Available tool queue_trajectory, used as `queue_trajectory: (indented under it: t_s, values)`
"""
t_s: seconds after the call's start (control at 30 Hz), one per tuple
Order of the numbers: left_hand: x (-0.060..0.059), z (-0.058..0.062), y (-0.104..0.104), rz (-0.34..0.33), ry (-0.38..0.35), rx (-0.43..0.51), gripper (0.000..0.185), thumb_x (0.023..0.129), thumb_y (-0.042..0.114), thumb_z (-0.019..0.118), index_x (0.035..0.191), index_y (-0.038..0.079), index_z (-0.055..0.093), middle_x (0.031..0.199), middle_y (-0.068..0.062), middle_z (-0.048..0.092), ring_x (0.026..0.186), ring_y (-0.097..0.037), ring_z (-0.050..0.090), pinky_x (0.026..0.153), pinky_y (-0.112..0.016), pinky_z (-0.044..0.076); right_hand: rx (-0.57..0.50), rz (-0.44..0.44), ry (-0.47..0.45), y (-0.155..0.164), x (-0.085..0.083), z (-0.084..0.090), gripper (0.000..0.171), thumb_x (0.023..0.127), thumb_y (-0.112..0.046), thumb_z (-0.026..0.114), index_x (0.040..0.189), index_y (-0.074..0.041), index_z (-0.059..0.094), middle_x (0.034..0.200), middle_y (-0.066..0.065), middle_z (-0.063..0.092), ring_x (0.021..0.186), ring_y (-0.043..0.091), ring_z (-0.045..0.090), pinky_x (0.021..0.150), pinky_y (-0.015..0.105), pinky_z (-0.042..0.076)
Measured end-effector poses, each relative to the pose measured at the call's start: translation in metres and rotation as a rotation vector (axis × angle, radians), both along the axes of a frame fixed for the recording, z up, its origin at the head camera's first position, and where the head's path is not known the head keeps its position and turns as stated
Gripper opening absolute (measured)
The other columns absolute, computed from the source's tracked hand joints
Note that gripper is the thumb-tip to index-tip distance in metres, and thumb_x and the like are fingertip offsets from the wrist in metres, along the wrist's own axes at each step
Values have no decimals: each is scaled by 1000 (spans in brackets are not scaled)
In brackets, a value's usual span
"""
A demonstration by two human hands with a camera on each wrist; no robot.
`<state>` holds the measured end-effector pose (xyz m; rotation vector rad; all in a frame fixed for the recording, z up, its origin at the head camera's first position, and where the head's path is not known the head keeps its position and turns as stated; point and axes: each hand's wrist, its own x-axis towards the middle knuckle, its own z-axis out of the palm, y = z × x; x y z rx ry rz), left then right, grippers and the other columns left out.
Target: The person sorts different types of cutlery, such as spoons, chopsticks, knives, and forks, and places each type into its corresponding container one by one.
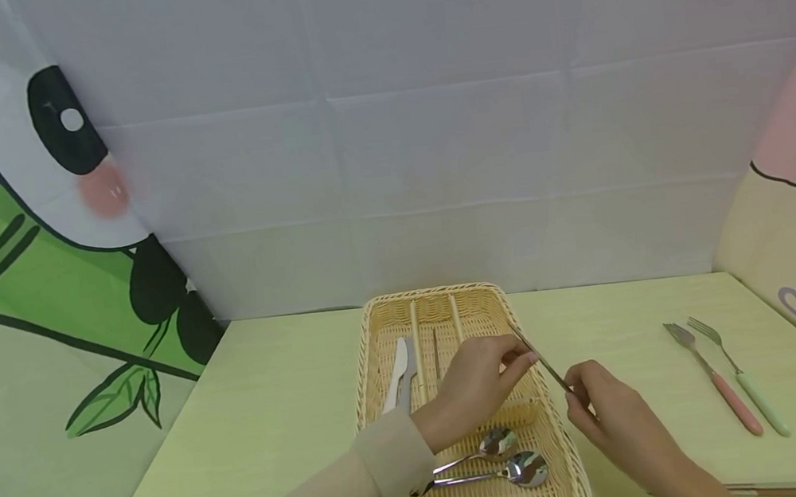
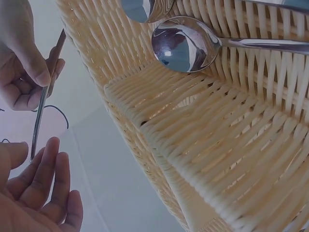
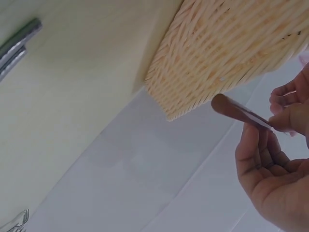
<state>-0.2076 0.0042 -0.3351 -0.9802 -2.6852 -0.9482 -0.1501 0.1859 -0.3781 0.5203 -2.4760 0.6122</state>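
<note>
Over the right rim of a wicker cutlery basket [image 1: 584, 478], both hands hold one thin chopstick [image 1: 552, 374], which slants down to the right. My left hand [image 1: 478, 373] pinches its silvery end between thumb and forefinger, above the basket. Outside the basket, my right hand [image 1: 618, 411] pinches it near the brown end [image 3: 222, 104]. Two knives [image 1: 397, 372] lie in the basket's left compartment, and a thin stick [image 1: 436, 349] is in the middle one, partly behind my left hand. Two spoons [image 1: 527, 469] rest in the front compartment, their handles partly hidden by my left sleeve.
On the table [image 1: 276, 404] to the right lie a fork with a pink handle [image 1: 737, 404] and one with a green handle [image 1: 761, 401]. More thin brown sticks [image 1: 781, 488] lie at the lower right edge of view. A pale cloth wall [image 1: 447, 156] stands behind.
</note>
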Motion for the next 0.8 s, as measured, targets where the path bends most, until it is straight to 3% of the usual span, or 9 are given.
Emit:
queue_trajectory:
  t_s: [0.4, 0.8]
  values:
    - [-2, 3, -1, -6, -84, 131, 19, 91, 31, 55, 87, 17, 68, 77, 10, 66, 65, 5, 54, 54, -14, 43, 7, 37, 59, -9, -1, 2, 24, 75, 3, 67, 90, -6, 50, 72, -11, 45, 58, -6, 37, 48, 12, 34]
    - [-1, 8, 0, -26, -168, 263, 17, 90, 30, 57, 86, 18, 69, 78, 9, 66, 70, 3, 57, 62, -16, 46, -7, 43, 80, -11, -3, 4, 30, 73, 4, 70, 96, -3, 51, 72, -8, 50, 59, -6, 41, 47, 11, 37]
